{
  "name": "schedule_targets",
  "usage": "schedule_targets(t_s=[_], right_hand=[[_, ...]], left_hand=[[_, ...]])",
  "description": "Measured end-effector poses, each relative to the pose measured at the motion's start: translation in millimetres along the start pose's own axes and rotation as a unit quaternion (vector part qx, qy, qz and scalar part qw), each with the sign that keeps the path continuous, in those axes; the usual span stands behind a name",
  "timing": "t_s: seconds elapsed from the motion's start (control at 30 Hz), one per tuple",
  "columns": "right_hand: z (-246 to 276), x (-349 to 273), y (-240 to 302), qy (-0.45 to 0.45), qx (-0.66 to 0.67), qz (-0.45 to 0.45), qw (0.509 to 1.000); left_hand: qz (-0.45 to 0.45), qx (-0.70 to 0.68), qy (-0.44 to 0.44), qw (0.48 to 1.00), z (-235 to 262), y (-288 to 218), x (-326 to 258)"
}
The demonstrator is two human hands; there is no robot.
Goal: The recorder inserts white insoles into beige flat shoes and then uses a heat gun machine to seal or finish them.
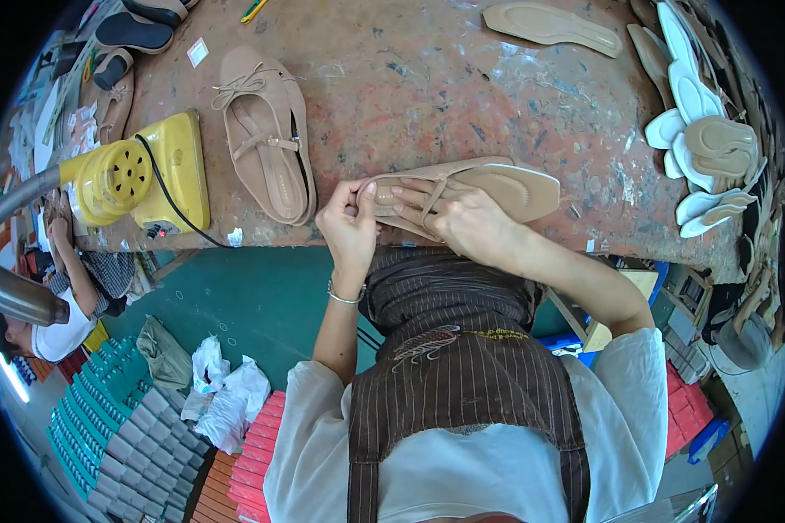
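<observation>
So, at the left of the frame, a yellow machine [167,139] with a black cord [173,199] stands on the bench [358,105], and right of it lies a bow shoe [268,161]. At the centre, a strapped shoe [475,164] lies sideways along the bench's near edge, under both your hands. Pressing well here likely means steadying the heel end first, then smoothing rightward without dragging the thin strap [436,196]. Your left hand [349,222] nips that heel end, thumb at the inside and fingers curled outside, hardly any gap between. Your right hand [475,222] reaches over the shoe, fingers stretched inside it and slightly parted, tips toward your left thumb; its thumb is hidden, so I can't tell whether it grips. Keep even pressure on the insole [532,187], whose squarish end lies bare at the right. Stacked insoles [720,148] sit at the far upper right.
</observation>
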State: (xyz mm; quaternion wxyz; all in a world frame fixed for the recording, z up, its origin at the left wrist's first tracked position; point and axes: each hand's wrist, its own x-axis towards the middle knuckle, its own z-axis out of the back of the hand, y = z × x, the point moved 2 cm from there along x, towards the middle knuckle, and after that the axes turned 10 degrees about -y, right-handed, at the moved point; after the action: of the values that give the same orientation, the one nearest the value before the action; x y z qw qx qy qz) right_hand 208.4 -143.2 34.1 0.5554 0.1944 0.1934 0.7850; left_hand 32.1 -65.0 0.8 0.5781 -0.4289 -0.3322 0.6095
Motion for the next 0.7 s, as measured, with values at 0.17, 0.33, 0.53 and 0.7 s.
schedule_targets(t_s=[0.17, 0.33, 0.53, 0.7], right_hand=[[13, -32, 3, -0.032, -0.149, -0.063, 0.986], [38, -14, -25, -0.007, -0.092, -0.088, 0.992], [84, 14, -59, -0.266, 0.174, -0.399, 0.860], [51, -27, 10, -0.197, -0.054, -0.139, 0.969]], left_hand=[[0.002, 0.026, 0.018, 0.999, 2, -8, 0], [0.010, 0.070, 0.044, 0.996, -4, -11, -17], [-0.226, 0.271, 0.118, 0.928, -37, -51, -72], [-0.393, 0.205, 0.176, 0.879, -60, -51, -102]])
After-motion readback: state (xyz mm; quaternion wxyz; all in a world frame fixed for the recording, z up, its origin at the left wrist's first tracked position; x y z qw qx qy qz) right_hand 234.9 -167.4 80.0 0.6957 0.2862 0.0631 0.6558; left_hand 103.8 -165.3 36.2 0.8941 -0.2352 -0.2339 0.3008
